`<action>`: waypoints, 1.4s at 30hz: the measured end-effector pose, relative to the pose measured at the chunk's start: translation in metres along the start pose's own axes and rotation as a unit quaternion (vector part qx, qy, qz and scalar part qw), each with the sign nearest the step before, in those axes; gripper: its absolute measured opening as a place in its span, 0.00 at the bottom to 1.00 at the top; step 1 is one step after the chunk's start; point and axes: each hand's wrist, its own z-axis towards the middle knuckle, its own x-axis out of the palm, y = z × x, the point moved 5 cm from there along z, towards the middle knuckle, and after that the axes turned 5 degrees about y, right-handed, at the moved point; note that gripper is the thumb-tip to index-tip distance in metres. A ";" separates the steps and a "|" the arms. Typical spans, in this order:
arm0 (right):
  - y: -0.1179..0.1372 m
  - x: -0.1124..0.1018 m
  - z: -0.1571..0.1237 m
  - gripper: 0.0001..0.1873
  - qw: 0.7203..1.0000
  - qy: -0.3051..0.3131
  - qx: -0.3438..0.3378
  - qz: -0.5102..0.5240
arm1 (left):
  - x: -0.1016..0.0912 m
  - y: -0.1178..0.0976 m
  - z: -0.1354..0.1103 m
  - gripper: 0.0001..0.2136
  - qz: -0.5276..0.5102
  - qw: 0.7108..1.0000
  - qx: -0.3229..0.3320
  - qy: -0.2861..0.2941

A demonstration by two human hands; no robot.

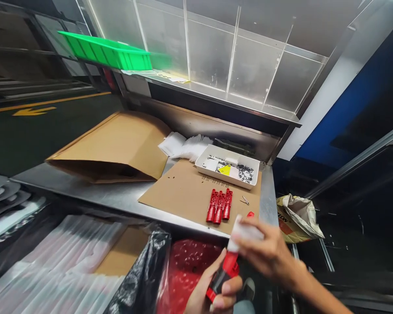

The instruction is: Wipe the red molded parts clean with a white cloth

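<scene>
Red plastic part (224,272) — long, narrow, glossy, with a moulded, ribbed body. It sits tilted, lower end down-left, upper end up-right, below and just in front of the near edge of the cardboard sheet (183,192). Lower half is gripped in the left hand (212,290), thumb across its face. Upper end is covered by a small white sleeve or bag (245,231), blurred, pinched by the right hand (268,253); a bit of red shows past the white at the top, right at the sheet's near edge.

Three matching red parts (219,205) lie on the cardboard sheet near its front edge — side by side, touching, parallel, long axes running away from the viewer.
</scene>
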 end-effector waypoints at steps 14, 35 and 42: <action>0.005 0.012 -0.012 0.22 0.986 0.106 0.123 -0.044 | -0.007 0.006 0.010 0.15 -0.071 0.997 -0.001 -0.023; -0.001 0.032 -0.016 0.23 0.986 0.130 0.103 -0.018 | -0.025 0.005 0.013 0.14 -0.024 0.999 0.014 -0.041; -0.005 0.012 -0.026 0.22 0.994 0.084 0.056 -0.049 | -0.021 0.006 0.009 0.15 -0.039 0.999 -0.026 -0.012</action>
